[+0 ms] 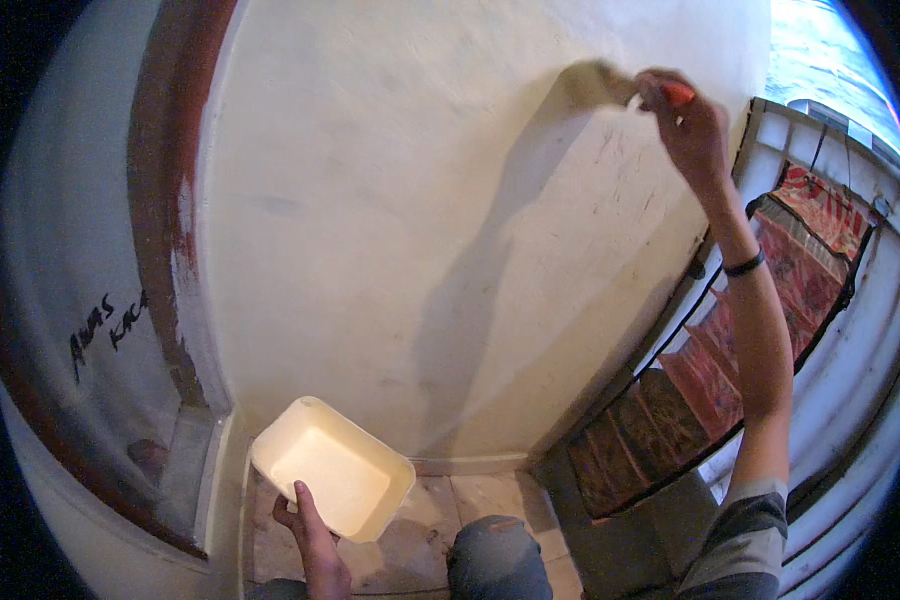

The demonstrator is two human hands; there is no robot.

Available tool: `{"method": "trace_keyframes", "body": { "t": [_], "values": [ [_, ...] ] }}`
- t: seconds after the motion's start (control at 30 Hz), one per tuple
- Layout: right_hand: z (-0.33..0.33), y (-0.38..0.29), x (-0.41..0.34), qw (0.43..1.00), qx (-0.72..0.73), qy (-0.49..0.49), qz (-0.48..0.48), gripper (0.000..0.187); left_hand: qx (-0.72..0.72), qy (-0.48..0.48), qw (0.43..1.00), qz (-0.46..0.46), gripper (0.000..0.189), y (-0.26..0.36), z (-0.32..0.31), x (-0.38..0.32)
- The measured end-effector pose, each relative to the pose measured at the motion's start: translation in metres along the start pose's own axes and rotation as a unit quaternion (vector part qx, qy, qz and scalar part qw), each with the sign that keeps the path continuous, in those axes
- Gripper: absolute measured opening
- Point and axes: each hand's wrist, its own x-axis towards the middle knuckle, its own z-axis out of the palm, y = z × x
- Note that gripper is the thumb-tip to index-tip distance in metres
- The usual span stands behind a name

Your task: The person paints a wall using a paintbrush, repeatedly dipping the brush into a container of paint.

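My left hand (316,544) grips the near rim of a cream plastic tub (349,472), with the thumb inside and the fingers underneath. The tub is tilted, and its pale inside faces me; I cannot tell whether anything coats its bottom. High at the right, my right hand (682,112) is closed around a small hand tool with an orange-red handle (676,93). Its working end is blurred and mostly hidden, close to the cream plastered wall (360,225); whether it touches is unclear. Reddish scratches mark the wall just below that hand.
A hanging fabric organizer with pockets (690,397) runs along the right on a white corrugated panel (855,360). On the left stands a brown frame with worn paint (172,187) around a glass pane bearing handwriting (60,247). Below are floor tiles (420,517) and my knee (499,559).
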Motion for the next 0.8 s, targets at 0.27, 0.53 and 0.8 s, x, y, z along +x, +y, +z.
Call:
{"method": "trace_keyframes", "body": {
  "t": [0.27,0.53,0.8],
  "values": [
    [0.069,-0.059,-0.179,0.915,-0.087,-0.268,-0.288,0.022,0.011,0.019,1.0,-0.018,0.075,-0.004,0.005,0.004],
    [0.05,-0.038,-0.172,0.925,0.197,-0.316,0.08,0.022,0.032,0.034,0.998,-0.032,0.079,-0.006,0.012,0.005],
    [0.033,-0.024,-0.049,0.982,-0.114,0.04,-0.148,0.019,0.034,-0.011,0.999,0.003,0.08,0.003,0.017,0.002]
  ]
}}
